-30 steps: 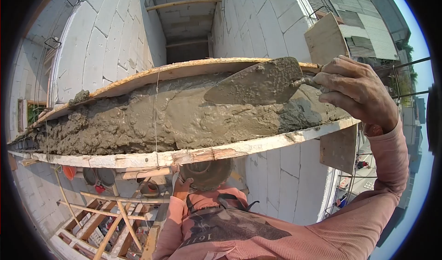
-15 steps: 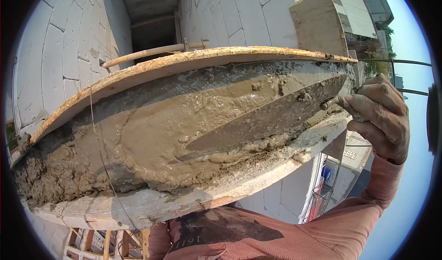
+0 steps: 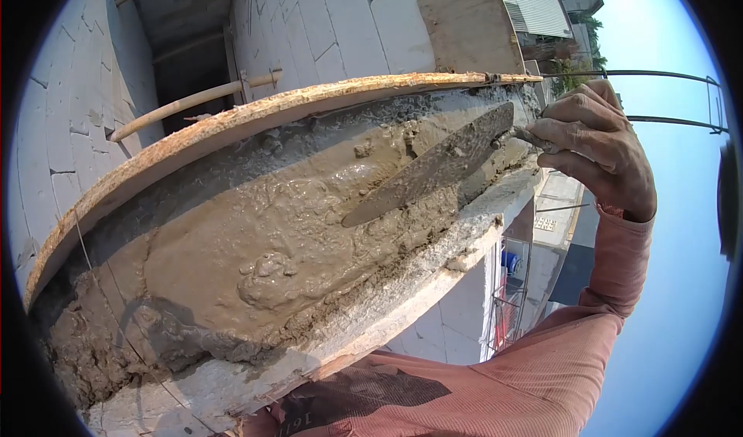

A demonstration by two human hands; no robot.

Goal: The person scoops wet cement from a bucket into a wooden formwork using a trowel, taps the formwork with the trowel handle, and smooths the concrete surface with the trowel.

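Observation:
My right hand [image 3: 600, 147] is closed round the handle of a trowel [image 3: 437, 166] at the right end of a long, narrow form. The trowel's pointed blade is coated in grey-brown mud and lies tilted, its tip touching the wet concrete [image 3: 209, 251]. That concrete is smooth and watery in the middle, lumpy at the left end. A thin board [image 3: 309, 96] edges the form on the far side, and a pale, splattered edge [image 3: 418, 278] runs along the near side. My left hand is not in view.
A thin string [image 3: 97, 274] crosses the form at the left. Beyond the far board are a round wooden pole [image 3: 186, 112], a grey block wall [image 3: 309, 19] and a plywood panel [image 3: 472, 23]. Metal bars [image 3: 642, 73] extend at the right. My pink sleeve [image 3: 619, 267] hangs by the near edge.
The view has shifted, so the form sits further left. The trowel has drawn back toward the right end, leaving a lump of concrete where its tip was. My right hand keeps its grip.

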